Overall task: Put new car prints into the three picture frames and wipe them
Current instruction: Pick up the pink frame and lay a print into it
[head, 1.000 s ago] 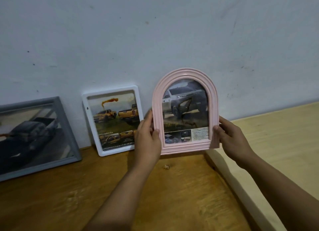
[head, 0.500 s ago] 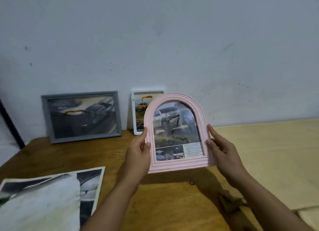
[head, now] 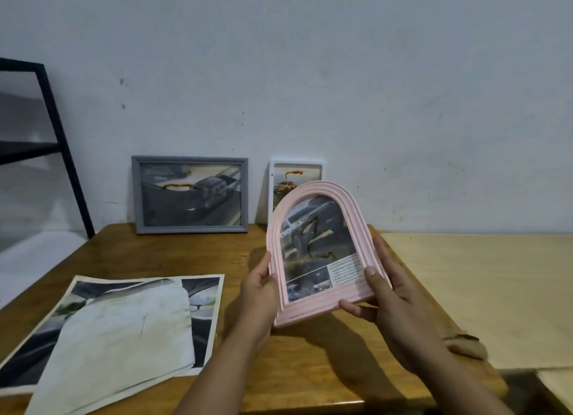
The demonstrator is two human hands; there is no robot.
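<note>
Both hands hold a pink arched frame above the brown table, tilted back with its glass facing me. It holds a car print streaked with brown smears. My left hand grips its left edge, and my right hand grips its lower right corner, thumb on the front. A grey frame and a white frame lean against the wall behind, each with a smeared car print. On the left, a whitish cloth lies over a large car print.
A black metal shelf stands at the far left beside the table. A paler wooden surface adjoins the table on the right, with a small brown scrap at its edge. The white wall runs close behind the frames.
The pink frame has come away from the wall, toward me and lower, and now tilts back. The view has pulled back, showing the cloth and large print on the left.
</note>
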